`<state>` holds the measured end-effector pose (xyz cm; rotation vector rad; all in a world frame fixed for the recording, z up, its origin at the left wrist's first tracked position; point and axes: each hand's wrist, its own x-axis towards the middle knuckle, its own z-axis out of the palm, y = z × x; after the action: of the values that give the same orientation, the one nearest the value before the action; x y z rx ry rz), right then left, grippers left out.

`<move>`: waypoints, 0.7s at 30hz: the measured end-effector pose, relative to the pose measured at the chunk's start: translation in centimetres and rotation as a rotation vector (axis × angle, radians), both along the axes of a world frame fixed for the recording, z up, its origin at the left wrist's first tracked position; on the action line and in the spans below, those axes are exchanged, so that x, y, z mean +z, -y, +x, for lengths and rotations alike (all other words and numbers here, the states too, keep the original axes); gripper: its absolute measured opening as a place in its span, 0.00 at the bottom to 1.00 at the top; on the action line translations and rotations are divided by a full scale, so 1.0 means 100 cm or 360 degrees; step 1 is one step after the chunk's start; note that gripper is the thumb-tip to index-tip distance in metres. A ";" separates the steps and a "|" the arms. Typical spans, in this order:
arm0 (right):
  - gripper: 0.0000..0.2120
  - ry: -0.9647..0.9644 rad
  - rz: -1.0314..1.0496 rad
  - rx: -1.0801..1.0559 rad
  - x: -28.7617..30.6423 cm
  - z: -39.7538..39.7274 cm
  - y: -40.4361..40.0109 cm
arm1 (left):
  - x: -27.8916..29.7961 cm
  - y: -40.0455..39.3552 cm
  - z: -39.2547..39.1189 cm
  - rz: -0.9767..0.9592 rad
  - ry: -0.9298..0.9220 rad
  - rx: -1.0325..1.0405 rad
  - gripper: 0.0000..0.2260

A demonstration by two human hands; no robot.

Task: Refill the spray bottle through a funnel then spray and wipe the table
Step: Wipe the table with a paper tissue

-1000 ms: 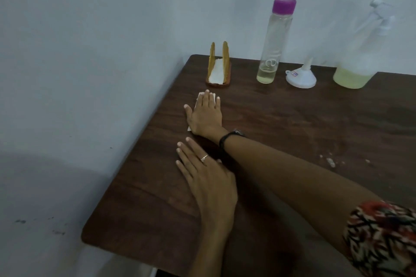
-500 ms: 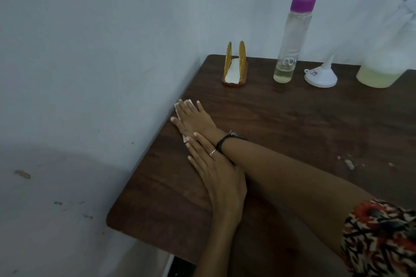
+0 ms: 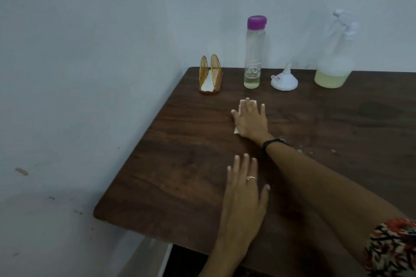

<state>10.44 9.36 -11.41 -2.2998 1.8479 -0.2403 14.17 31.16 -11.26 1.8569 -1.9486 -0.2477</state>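
Note:
My right hand (image 3: 251,119) lies flat with straight fingers on a white tissue (image 3: 236,130), pressing it onto the dark wooden table (image 3: 180,164); only the tissue's edges show around the hand. Nearer to me, my left hand (image 3: 244,198) rests flat on the table, holding nothing. Against the far wall stands the white spray bottle (image 3: 335,69) with yellowish liquid in its base. Left of it a white funnel (image 3: 284,80) sits wide end down. A clear bottle with a purple cap (image 3: 253,60) holds a little liquid at the bottom.
A yellow napkin holder (image 3: 210,77) with white napkins stands at the table's far left corner. Small white crumbs (image 3: 310,152) lie right of my right wrist. A pale wall runs along the table's left and far edges.
My right hand has slid the tissue from the table's left edge to the right and farther away. My left hand no longer touches the right wrist and lies apart.

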 end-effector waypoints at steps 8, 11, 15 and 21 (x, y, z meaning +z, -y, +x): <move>0.30 0.0022 -0.0020 -0.0429 0.002 -0.155 -0.003 | -0.002 -0.020 -0.068 0.0299 0.0266 -0.0073 0.30; 0.30 0.0026 0.0004 -0.0597 0.002 -0.197 -0.010 | 0.000 -0.023 -0.069 0.0238 0.0241 -0.0049 0.31; 0.31 0.0044 0.0050 -0.0773 0.003 -0.206 -0.017 | -0.004 -0.023 -0.070 0.0193 0.0268 -0.0072 0.26; 0.31 0.0032 0.0018 -0.0665 0.003 -0.139 -0.028 | -0.012 -0.023 -0.073 0.0039 0.0361 -0.0035 0.27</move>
<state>-3.45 12.17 -11.14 -1.8712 2.2944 -0.3049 6.84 33.42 -12.43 1.9533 -2.1238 -0.0702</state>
